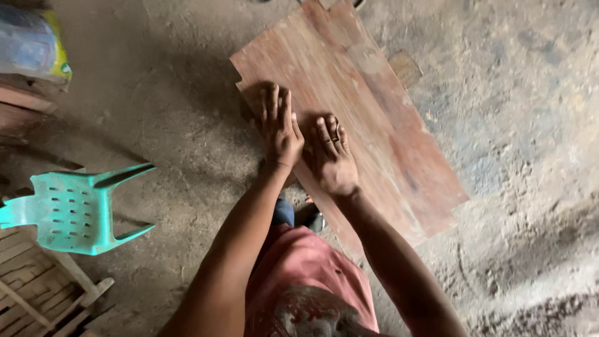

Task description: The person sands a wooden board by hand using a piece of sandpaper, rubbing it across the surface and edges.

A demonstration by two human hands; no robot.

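A large reddish-brown plywood sheet (368, 106) lies flat on the dusty ground, slanting from upper left to lower right. My left hand (279, 128) rests palm-down on its near-left part, fingers together and pointing away from me. Just to the right, my right hand (332, 156) also presses flat on the sheet, fingers slightly spread. The two hands sit side by side, almost touching. Neither hand holds anything. Below my arms I see my pink shirt (312, 274) and a bit of blue trouser.
A turquoise plastic chair (75, 209) lies tipped over on the left. Wooden slats (37, 293) sit at the lower left. A plastic sack (31, 43) and boards are at the upper left. A small wood scrap (405, 67) lies right of the sheet.
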